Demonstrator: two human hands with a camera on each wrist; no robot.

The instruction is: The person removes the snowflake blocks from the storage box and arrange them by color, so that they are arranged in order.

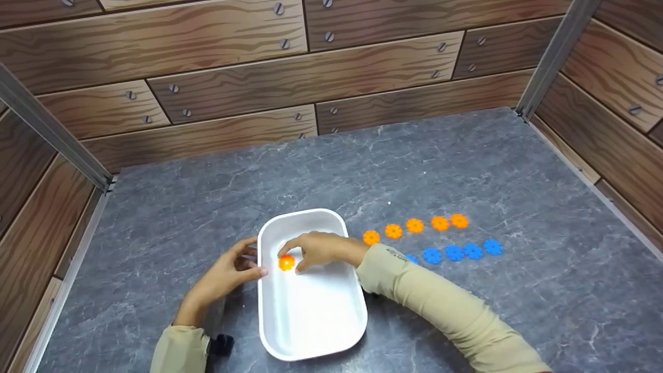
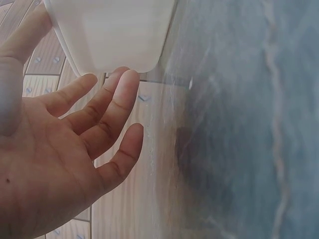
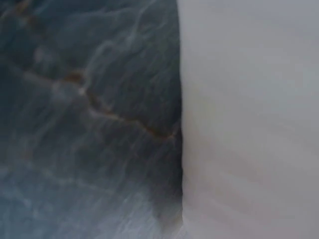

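A white rectangular tray [image 1: 311,331] sits on the grey marbled tabletop. Inside it, near the upper left, lies an orange flower-shaped disc [image 1: 286,262]. My right hand [image 1: 316,248] reaches over the tray's right side, with thumb and index finger spread on either side of the disc. At the tray's left side is my left hand [image 1: 228,272], its thumb tip on the rim and its other fingers along the outer wall. The left wrist view shows that hand's fingers [image 2: 127,92] loosely bent beside the tray wall [image 2: 114,35]. Only tray wall [image 3: 249,119] and tabletop fill the right wrist view.
Right of the tray, a row of several orange discs [image 1: 414,226] lies on the tabletop [image 1: 414,171]. Nearer to me runs a row of several blue discs [image 1: 455,253], partly covered by my right sleeve [image 1: 435,295]. Wood-patterned walls [image 1: 233,77] enclose the back and sides.
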